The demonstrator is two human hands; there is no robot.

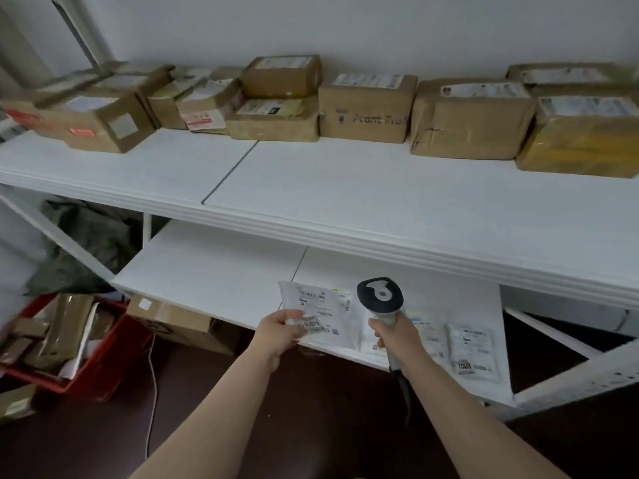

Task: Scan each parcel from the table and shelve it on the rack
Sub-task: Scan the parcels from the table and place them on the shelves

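Note:
My left hand (281, 328) pinches the near edge of a flat white parcel (320, 311) with a printed label, held over the front of the rack's lower shelf (214, 271). My right hand (394, 331) grips the handle of a black and white barcode scanner (380, 295), upright just right of that parcel, head pointing away from me. More white bagged parcels (472, 350) lie on the lower shelf to the right of the scanner.
Several brown cardboard boxes (368, 107) line the back of the white upper shelf (345, 188). A red crate (93, 368) of parcels stands on the dark floor at left, next to a cardboard box (173, 321) under the shelf. A thin cable (154, 385) runs across the floor.

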